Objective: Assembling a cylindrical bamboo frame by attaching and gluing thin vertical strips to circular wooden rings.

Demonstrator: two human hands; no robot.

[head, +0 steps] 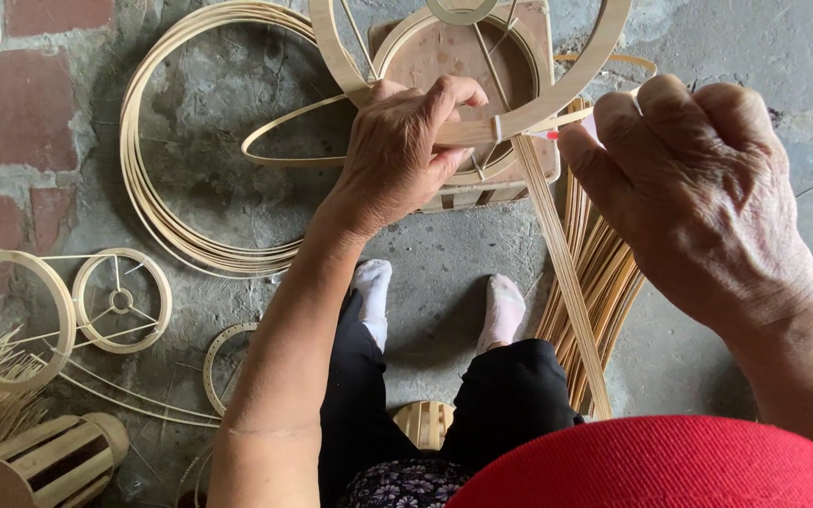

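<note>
My left hand (405, 150) pinches a curved bamboo hoop frame (557, 89) where its strips overlap, just above a small wooden stool (454, 56). My right hand (698, 198) holds a thin bamboo strip (566, 254) against that joint; a small red and white bit (546, 134) shows at my fingertips. The strip runs down to the right of my knee. Inside the big hoop a small ring (460, 11) hangs on thin spokes.
A coil of bamboo rings (157, 202) lies on the concrete at left. Small spoked ring frames (119, 299) and a slatted bamboo cylinder (44, 461) lie lower left. A bundle of bamboo strips (604, 282) lies right of my socked feet (374, 287).
</note>
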